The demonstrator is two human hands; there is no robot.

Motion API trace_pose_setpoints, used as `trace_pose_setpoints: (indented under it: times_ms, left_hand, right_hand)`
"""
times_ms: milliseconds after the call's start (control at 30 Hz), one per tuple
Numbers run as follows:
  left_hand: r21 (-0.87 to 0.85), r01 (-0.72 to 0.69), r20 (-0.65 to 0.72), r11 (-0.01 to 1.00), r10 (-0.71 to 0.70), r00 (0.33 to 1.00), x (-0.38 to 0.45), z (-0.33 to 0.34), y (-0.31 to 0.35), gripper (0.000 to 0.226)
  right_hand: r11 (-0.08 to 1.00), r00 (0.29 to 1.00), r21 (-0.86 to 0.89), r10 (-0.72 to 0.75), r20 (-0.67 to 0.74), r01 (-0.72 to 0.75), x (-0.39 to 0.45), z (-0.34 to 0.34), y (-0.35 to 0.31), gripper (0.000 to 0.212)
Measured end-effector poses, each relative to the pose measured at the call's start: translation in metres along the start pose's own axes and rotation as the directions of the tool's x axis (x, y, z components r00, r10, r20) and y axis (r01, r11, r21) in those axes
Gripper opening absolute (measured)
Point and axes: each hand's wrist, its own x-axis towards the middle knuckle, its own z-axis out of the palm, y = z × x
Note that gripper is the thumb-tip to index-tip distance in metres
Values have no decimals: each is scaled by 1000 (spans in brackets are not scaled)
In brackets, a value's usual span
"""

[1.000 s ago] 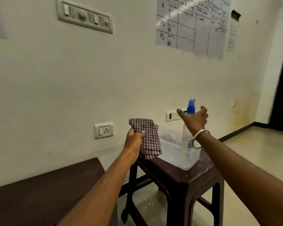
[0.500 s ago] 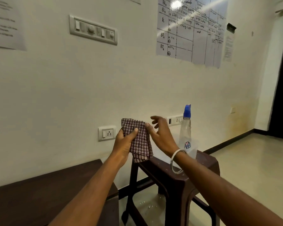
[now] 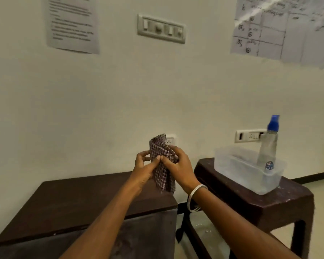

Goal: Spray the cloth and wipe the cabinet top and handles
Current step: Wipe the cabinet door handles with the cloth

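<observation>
**Between both hands, a bunched cloth over the cabinet edge**

Between the left hand (image 3: 145, 168) and the right hand (image 3: 178, 165) hangs the checked cloth (image 3: 162, 165), pinched from both sides: left thumb and fingers curl onto its left edge, right fingers wrap its upper right fold. Its lower part dangles free below the hands, just above the right end of the dark cabinet top (image 3: 79, 199), which lies below and to the left of the left hand. Well to the right of the right hand, the spray bottle (image 3: 268, 146) stands upright inside a clear plastic tub (image 3: 241, 171) on a brown stool (image 3: 281, 200).

The likeliest slip, as I judge it, is in the regrip. Both hands hold the cloth by pinches near its top, so if one lets go before the other has a firm hold, the loose folds could open and the cloth drop to the cabinet or floor. A crumpled wad would also wipe poorly, touching the surface only at its ridges. A bangle (image 3: 195, 198) on the right wrist could scrape the wood during wiping.

Whether the cloth is already damp cannot be told. Cabinet handles are not visible; its front is dim and cut off at the lower edge. Right fingertips are buried in the fabric. Wall papers are too blurred to read.
</observation>
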Motion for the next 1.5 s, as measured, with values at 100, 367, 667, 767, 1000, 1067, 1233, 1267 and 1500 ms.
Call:
trace_pose_setpoints:
  times_ms: [100,367,667,767,1000,1067,1233,1267,1500]
  left_hand:
    - [140,16,-154,990,6,988,-13,-29,-12,40]
    - [-217,215,-91,952,-239,967,-68,-84,-58,51]
    - [-496,377,-286,782,-557,780,-103,-121,-158,48]
    - [-544,393,-316,741,-615,722,-108,-127,-185,45]
    - [-564,412,-351,716,-659,665,-109,-135,-227,42]
    - [-541,421,-376,728,-657,653,-106,-134,-242,46]
    - [-533,424,-385,732,-656,649,-94,-132,-257,44]
    - [-538,421,-387,730,-658,646,-91,-132,-256,43]
    - [-543,397,-427,740,-650,628,-76,-143,-262,42]
  right_hand:
    - [983,993,-156,-109,-43,101,-11,38,8,39]
    - [928,979,-314,-181,96,203,-62,131,60,39]
    - [948,886,-250,-63,460,197,-136,167,140,35]
    - [984,950,-174,79,303,-27,-150,167,167,41]
    - [874,835,-215,482,267,-436,-172,186,220,57]
    - [853,829,-201,518,210,-483,-172,192,224,52]
    - [818,831,-244,552,73,-521,-154,200,240,56]
    - [820,837,-248,544,57,-516,-148,200,242,58]
    - [842,867,-253,498,29,-476,-121,210,241,58]
